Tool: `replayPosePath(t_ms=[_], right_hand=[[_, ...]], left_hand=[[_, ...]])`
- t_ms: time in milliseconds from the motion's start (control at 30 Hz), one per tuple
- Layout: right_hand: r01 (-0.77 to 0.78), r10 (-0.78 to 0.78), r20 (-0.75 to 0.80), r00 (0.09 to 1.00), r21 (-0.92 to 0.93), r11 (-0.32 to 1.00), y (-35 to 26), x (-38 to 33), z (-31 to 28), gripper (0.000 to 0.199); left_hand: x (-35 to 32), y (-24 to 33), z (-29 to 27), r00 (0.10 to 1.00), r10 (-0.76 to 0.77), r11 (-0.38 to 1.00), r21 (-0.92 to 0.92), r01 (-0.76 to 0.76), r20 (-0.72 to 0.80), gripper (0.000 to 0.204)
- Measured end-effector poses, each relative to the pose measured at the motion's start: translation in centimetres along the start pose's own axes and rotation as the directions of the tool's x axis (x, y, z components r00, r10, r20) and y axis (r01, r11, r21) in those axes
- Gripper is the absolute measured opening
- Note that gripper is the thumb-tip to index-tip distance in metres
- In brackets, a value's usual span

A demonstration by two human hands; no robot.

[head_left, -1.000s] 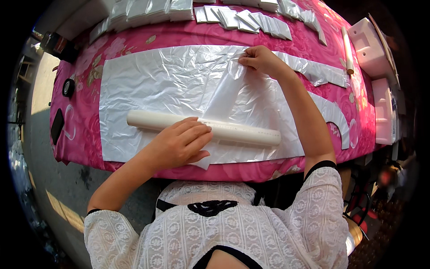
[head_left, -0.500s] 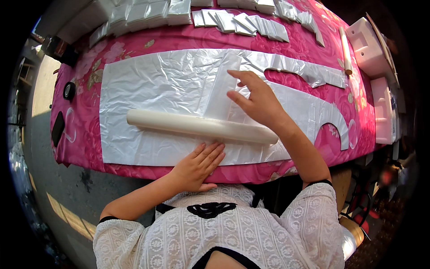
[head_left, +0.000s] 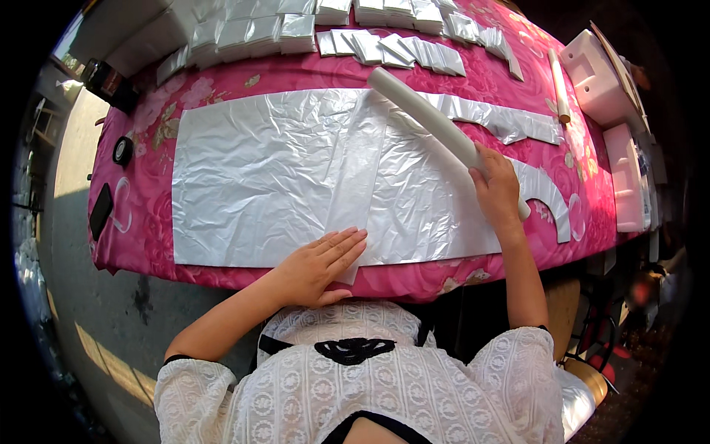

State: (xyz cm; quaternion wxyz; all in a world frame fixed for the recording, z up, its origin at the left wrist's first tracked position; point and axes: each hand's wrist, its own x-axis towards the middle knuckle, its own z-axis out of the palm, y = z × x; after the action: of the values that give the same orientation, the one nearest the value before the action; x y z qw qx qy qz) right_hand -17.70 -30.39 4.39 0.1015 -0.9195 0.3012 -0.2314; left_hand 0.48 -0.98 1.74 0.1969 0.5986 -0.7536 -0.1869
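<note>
A large white plastic bag point(head_left: 255, 174), with strap-shaped handles at its right end, lies spread and wrinkled before me. Across its middle runs a narrow translucent plastic strip point(head_left: 356, 166), whose near end hangs past the bag's front edge. My left hand point(head_left: 318, 268) rests flat, fingers stretched out, on the strip's near end. My right hand point(head_left: 497, 185) grips a long white roll point(head_left: 429, 118) near its near right end. The roll slants over the right part of the bag, its other end pointing to the far left.
Stacks of folded white packets point(head_left: 255, 33) line the far side of the pink flowered tablecloth point(head_left: 140, 222). At left are a phone point(head_left: 100, 210), a black tape roll point(head_left: 123, 151) and a dark jar point(head_left: 109, 83). White foam boxes point(head_left: 603, 81) and a thin rod point(head_left: 558, 85) stand right.
My right hand has taken hold of the roll, which has swung from lying across the bag to slanting at the right. My left hand stays flat near the front edge.
</note>
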Motion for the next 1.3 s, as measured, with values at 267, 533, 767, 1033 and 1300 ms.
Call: replayPosePath(t_ms=[267, 533, 767, 1033, 1300], right_hand=[[0.369, -0.441, 0.246, 0.863, 0.287, 0.884, -8.6, -4.7, 2.0, 0.05], [0.409, -0.442, 0.083, 0.893, 0.258, 0.875, -9.1, 5.2, 8.5, 0.043], [0.406, -0.418, 0.012, 0.909, 0.214, 0.889, -9.4, 8.1, 9.0, 0.052], [0.433, -0.711, 0.394, 0.583, 0.59, 0.682, -11.0, -4.4, 4.4, 0.052], [0.459, -0.611, 0.278, 0.741, 0.453, 0.764, -9.9, -5.4, 5.3, 0.047]], left_hand=[[-0.8, 2.9, 5.0, 0.999, -0.042, 0.892, 0.451, 0.028, 0.022, 0.055], [-1.1, 3.8, 6.3, 0.997, -0.074, 0.823, 0.565, 0.063, -0.003, 0.053], [-2.1, 2.7, 3.6, 0.997, 0.03, 0.972, 0.235, -0.012, -0.075, 0.052], [-2.9, 1.2, 2.8, 0.973, 0.193, 0.977, 0.116, -0.178, -0.128, 0.039], [-1.1, -0.1, -0.1, 0.925, 0.237, 0.971, 0.074, -0.225, -0.298, 0.044]])
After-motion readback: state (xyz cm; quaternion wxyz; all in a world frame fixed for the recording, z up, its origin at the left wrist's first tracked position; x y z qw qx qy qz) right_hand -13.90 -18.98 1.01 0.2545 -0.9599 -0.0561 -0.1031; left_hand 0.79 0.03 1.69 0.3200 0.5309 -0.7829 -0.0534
